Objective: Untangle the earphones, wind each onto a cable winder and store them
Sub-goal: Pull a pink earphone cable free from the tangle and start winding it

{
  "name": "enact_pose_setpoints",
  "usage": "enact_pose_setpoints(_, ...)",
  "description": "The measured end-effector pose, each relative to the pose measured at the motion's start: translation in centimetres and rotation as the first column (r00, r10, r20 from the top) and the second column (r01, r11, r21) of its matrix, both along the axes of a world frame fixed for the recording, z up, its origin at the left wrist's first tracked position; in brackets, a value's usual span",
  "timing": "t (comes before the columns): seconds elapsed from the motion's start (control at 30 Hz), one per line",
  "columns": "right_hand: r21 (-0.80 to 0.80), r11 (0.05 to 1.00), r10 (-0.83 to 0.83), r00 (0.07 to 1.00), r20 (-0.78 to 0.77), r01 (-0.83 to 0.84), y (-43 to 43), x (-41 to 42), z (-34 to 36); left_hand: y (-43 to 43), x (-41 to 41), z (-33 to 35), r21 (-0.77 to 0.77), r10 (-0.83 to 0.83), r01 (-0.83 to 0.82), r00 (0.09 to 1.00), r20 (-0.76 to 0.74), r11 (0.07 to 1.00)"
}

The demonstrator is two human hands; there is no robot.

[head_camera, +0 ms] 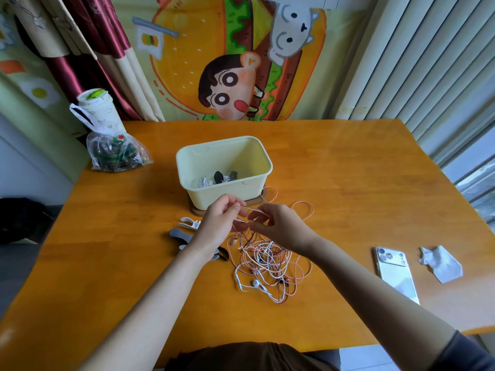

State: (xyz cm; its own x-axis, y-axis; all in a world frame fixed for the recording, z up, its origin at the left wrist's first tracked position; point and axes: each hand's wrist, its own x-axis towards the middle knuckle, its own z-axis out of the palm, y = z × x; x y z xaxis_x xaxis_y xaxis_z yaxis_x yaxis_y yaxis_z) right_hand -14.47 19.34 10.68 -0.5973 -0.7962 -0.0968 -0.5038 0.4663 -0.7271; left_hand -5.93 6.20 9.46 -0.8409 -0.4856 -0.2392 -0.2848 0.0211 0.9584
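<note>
A tangle of pink, white and dark red earphone cables point(270, 266) lies on the wooden table point(348, 183) in front of me. My left hand point(219, 223) pinches a pink cable raised above the heap. My right hand point(278, 223) pinches the same pink strands just to its right. A white earbud point(255, 283) lies at the heap's near edge. A white cable winder point(188, 223) and a grey one point(179, 235) lie left of my left hand; a black one point(223, 254) shows under my wrist. The cream storage box point(241, 188) behind holds wound earphones.
A phone point(395, 271) lies face down at the right, with a crumpled tissue point(442, 263) beside it. A plastic bag point(117, 153) and a cup point(97, 105) stand at the table's far left corner. The box sits on a wooden coaster.
</note>
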Motion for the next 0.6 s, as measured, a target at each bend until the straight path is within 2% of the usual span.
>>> enact_pose_setpoints(0.2,0.007,0.999,-0.041,0.999,-0.033,0.041,0.2,-1.0,0.0,-0.8,0.0,-0.5,0.087,0.024,-0.027,0.999,0.044,0.996)
enact_pose_setpoints(0.37,0.002,0.998,-0.062,0.997,-0.040,0.062,0.2,-1.3,-0.1,-0.5,0.2,-0.7,0.041,-0.002,-0.001,0.998,0.069,0.999)
enact_pose_setpoints(0.47,-0.002,0.999,-0.033,0.999,-0.010,0.033,0.3,-1.3,0.4,-0.3,0.1,-1.0,-0.032,-0.101,0.107,0.984,0.147,0.994)
enact_pose_setpoints(0.6,-0.006,1.000,-0.019,1.000,0.010,0.019,0.4,-1.3,0.7,0.0,0.1,-1.2,0.005,-0.256,0.262,0.937,0.238,0.965)
